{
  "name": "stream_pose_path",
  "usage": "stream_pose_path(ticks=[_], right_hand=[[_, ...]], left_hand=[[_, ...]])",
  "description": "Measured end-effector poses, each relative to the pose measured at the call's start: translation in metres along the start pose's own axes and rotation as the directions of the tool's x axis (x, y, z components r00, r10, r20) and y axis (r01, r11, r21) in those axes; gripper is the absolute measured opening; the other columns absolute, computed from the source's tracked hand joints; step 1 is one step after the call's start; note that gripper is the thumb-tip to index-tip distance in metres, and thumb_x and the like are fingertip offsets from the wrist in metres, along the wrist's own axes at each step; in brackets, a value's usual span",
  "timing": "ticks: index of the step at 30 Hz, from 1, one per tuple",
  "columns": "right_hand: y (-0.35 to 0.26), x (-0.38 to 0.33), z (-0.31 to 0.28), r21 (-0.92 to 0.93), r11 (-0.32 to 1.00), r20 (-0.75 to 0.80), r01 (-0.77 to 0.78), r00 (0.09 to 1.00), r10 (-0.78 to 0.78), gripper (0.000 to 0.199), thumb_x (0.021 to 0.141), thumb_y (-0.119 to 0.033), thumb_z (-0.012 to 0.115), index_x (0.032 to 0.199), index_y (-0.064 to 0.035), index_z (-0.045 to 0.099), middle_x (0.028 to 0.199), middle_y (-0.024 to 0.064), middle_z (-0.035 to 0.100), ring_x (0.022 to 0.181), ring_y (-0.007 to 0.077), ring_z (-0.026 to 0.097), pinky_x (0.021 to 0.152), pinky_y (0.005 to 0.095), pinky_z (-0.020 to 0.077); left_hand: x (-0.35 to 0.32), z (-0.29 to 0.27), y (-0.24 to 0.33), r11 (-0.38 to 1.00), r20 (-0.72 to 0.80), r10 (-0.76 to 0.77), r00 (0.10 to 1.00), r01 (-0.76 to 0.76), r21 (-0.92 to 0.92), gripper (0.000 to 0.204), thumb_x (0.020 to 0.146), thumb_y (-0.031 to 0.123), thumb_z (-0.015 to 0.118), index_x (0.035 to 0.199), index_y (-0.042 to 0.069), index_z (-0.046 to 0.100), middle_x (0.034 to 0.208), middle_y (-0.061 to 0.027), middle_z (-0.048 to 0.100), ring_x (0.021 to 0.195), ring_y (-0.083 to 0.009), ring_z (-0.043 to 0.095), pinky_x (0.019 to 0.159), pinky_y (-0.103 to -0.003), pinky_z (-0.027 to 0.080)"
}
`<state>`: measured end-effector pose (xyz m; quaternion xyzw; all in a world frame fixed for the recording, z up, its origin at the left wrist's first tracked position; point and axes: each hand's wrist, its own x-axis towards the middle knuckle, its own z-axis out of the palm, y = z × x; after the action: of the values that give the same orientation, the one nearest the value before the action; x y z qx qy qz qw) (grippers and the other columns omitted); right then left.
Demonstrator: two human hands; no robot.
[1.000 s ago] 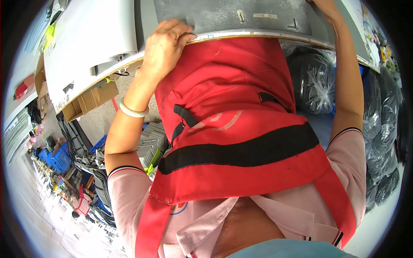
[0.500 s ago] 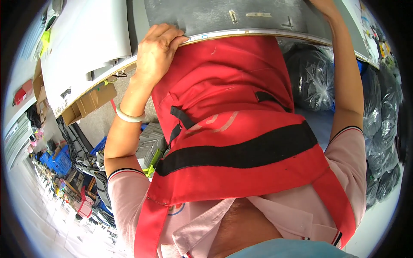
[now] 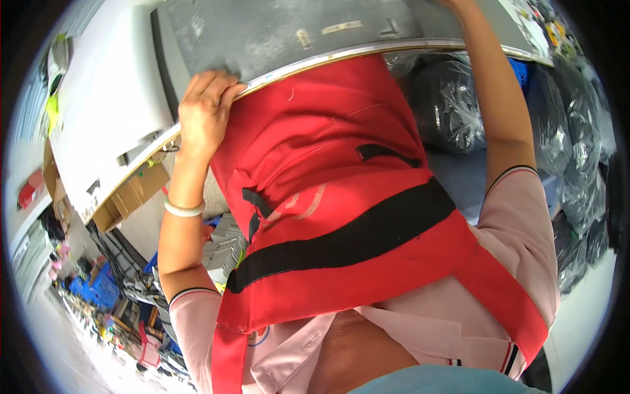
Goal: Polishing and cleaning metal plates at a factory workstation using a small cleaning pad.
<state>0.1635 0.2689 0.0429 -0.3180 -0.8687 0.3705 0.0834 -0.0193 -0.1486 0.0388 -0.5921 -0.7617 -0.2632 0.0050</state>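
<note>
My left hand (image 3: pixel 206 113) is at the near left corner of a dark grey, scuffed board (image 3: pixel 262 43) that lies on the worktable. Its fingers are bent together and the thumb presses in at the table's pale front edge (image 3: pixel 308 64). Whatever lies between the fingers is hidden. My right forearm (image 3: pixel 502 98) reaches over the table toward the top of the picture. Only a sliver of my right hand (image 3: pixel 454 4) shows there, its fingers cut off by the frame. Bits of tape (image 3: pixel 342 27) stick to the board.
A rolled grey-white sheet (image 3: pixel 134 72) lies on the table at the left. Below that end stands an open cardboard box (image 3: pixel 134 194). Black bundles in clear plastic (image 3: pixel 449 105) sit under the table, with more bags (image 3: pixel 577 157) at the right. A blue crate (image 3: pixel 97 287) stands farther left.
The view has shifted, so the table and my body appear tilted and farther left. My left hand stays at the board's corner. My right hand has slipped mostly past the top edge.
</note>
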Motion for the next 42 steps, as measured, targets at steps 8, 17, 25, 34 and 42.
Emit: stream_pose_path(ticks=[8,17,25,34,42], right_hand=[[-0.001,-0.006,0.003,0.116,0.993,-0.007,0.037,0.999,-0.036,0.034,0.085,-0.032,0.074,0.086,0.0017,0.072,0.067,0.0082,0.064,0.062,0.0164,0.056,0.059,0.0359,0.0427],[-0.004,-0.008,0.008,-0.104,0.980,-0.079,0.171,0.981,-0.179,0.037,0.084,-0.034,0.071,0.082,0.0030,0.067,0.068,0.0173,0.060,0.063,0.0241,0.055,0.062,0.0409,0.0425],[-0.031,-0.026,0.012,-0.158,0.983,-0.085,0.098,0.990,-0.112,0.036,0.085,-0.033,0.070,0.085,0.0028,0.066,0.073,0.0208,0.060,0.067,0.0280,0.057,0.065,0.0426,0.0437],[0.028,0.004,0.002,-0.022,1.000,-0.025,0.018,1.000,-0.019,0.049,0.092,-0.049,0.068,0.116,-0.0071,0.072,0.091,-0.0010,0.066,0.087,0.0093,0.058,0.083,0.0266,0.0451],[0.008,-0.048,0.014,0.226,0.973,-0.095,0.044,0.995,-0.022,0.030,0.099,-0.031,0.066,0.114,-0.0059,0.071,0.088,-0.0012,0.068,0.083,0.0083,0.062,0.076,0.0229,0.0467]], left_hand=[[0.002,-0.001,0.002,0.999,0.035,-0.017,0.999,0.018,-0.031,0.016,0.079,0.013,0.080,0.089,0.004,0.072,0.091,-0.0073,0.069,0.084,-0.0284,0.064,0.075,-0.038,0.053],[0.000,-0.001,0.000,1.000,0.020,-0.013,1.000,0.013,-0.004,0.014,0.080,0.012,0.080,0.088,0.004,0.071,0.091,-0.0081,0.069,0.085,-0.0289,0.064,0.076,-0.038,0.053],[0.023,-0.007,0.018,0.991,0.157,-0.120,0.980,0.129,-0.047,0.022,0.090,0.024,0.072,0.100,0.004,0.072,0.099,-0.0132,0.070,0.088,-0.0361,0.067,0.077,-0.040,0.055],[0.125,0.105,0.030,0.993,-0.247,0.110,0.963,-0.099,0.059,0.014,0.083,0.011,0.063,0.094,0.010,0.072,0.097,-0.0110,0.068,0.097,-0.0329,0.068,0.084,-0.042,0.055],[0.118,0.093,0.036,0.992,-0.033,0.022,0.999,-0.017,0.122,0.027,0.089,0.016,0.059,0.114,0.014,0.069,0.104,-0.0097,0.062,0.099,-0.0328,0.058,0.091,-0.048,0.046]])
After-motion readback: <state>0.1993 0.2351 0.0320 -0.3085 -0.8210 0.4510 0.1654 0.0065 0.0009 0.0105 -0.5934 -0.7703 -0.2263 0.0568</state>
